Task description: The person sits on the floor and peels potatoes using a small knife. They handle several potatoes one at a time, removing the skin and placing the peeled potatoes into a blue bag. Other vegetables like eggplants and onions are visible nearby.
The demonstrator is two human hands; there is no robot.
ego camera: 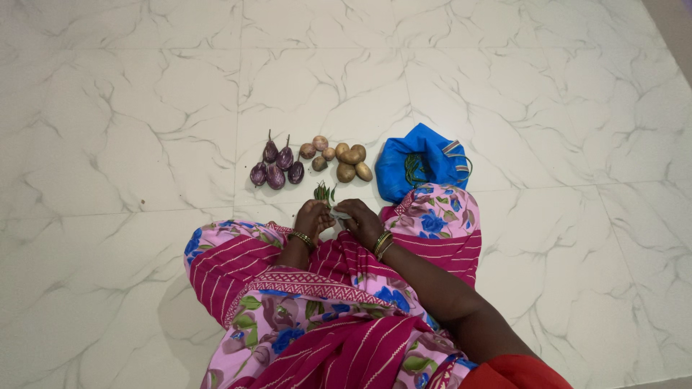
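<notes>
Both my hands meet low over the floor just in front of my knees. My left hand (311,218) has its fingers curled beside a small bunch of green chillies (324,191) that lies on the floor just beyond it. My right hand (362,220) is closed next to it, and a small pale object (339,214) shows between the two hands; which hand holds it I cannot tell. Each wrist carries gold bangles.
Several small purple aubergines (277,167) lie in a cluster on the white marble floor (130,144), with several brown potatoes (342,160) to their right. A blue cloth bag (422,162) with green beans inside sits by my right knee. My pink floral sari (317,310) covers my lap.
</notes>
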